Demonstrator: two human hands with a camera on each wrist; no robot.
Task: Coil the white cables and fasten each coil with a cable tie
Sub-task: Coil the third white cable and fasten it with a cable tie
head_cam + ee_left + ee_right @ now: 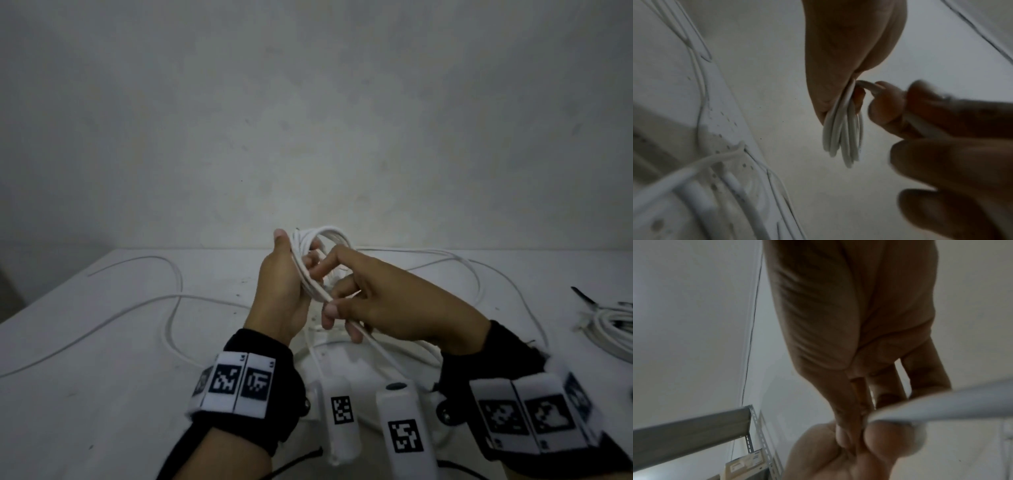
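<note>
My left hand (287,274) holds a bundle of white cable loops (325,236) upright above the table, thumb on one side and fingers on the other; the loops (842,133) hang from that grip in the left wrist view. My right hand (346,305) pinches the free run of the same cable (383,349) just beside the bundle, fingers curled round it. That strand (941,404) crosses the right wrist view, blurred. More loose white cable (171,301) trails over the table to the left and behind.
A white table (102,394) meets a plain wall behind. A tied white coil (613,325) with black cable ties (582,296) lies at the right edge. A metal shelf rack (754,431) shows in the right wrist view.
</note>
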